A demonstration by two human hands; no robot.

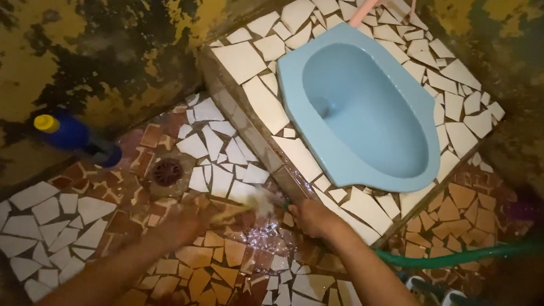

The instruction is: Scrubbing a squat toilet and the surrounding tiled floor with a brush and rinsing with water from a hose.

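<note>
Two bare hands work low over the wet mosaic floor (pixel 216 274). Left hand (pixel 181 226), blurred, seems closed round a pale scrub brush (pixel 247 206) pressed to the tiles beside the step. Right hand (pixel 312 217) is clenched on the end of a green hose (pixel 465 256), water splashing between them. Beyond lie a round floor drain (pixel 167 172), a blue bottle with yellow cap (pixel 68 131), and the raised blue squat pan (pixel 364 111).

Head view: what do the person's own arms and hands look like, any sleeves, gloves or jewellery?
Both forearms are bare, with no sleeves in view. The left hand and right hand wear no gloves. No watch, ring or bracelet shows, though the left hand is motion-blurred and the lighting is dim, so small items could be missed.
</note>
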